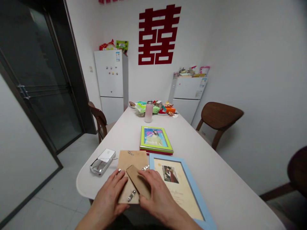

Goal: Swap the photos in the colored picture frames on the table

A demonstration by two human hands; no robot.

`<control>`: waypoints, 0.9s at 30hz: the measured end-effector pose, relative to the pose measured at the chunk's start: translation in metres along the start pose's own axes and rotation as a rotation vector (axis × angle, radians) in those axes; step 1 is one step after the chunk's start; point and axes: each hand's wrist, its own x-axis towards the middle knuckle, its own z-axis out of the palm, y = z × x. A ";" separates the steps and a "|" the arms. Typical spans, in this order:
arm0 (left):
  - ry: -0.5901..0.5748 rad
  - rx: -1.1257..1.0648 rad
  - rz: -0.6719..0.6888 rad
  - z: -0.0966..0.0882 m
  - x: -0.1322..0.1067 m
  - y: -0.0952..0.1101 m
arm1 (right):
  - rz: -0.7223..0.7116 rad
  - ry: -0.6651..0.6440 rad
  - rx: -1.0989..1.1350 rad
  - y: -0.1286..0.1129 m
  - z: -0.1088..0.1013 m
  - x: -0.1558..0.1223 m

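A brown picture-frame backing board (131, 161) with metal clips lies face down near the table's front edge. Its fold-out stand flap (137, 180) slants across it. My left hand (112, 195) rests flat on the board's left part, fingers stretched toward a clip. My right hand (157, 195) lies over the flap's lower end, its fingers pressing it. Just right of the board lies a blue picture frame (192, 195) holding a beige mat and a small photo (170, 174). Beyond sits a green frame (155, 139) stacked on a red one.
A white box with a clear plastic piece (102, 161) lies left of the board. A pink bottle (148, 111) and snacks stand at the table's far end. Brown chairs (219, 118) flank the white table (216, 179). Two white fridges (111, 83) stand against the back wall.
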 end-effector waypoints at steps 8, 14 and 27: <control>-0.218 -0.052 0.088 0.017 0.029 0.071 | 0.123 -0.058 -0.082 0.044 -0.057 -0.044; -0.277 -0.108 0.110 0.043 0.047 0.098 | 0.244 -0.072 -0.149 0.072 -0.074 -0.068; -0.352 -0.104 0.100 0.047 0.050 0.095 | 0.176 -0.030 -0.293 0.095 -0.064 -0.072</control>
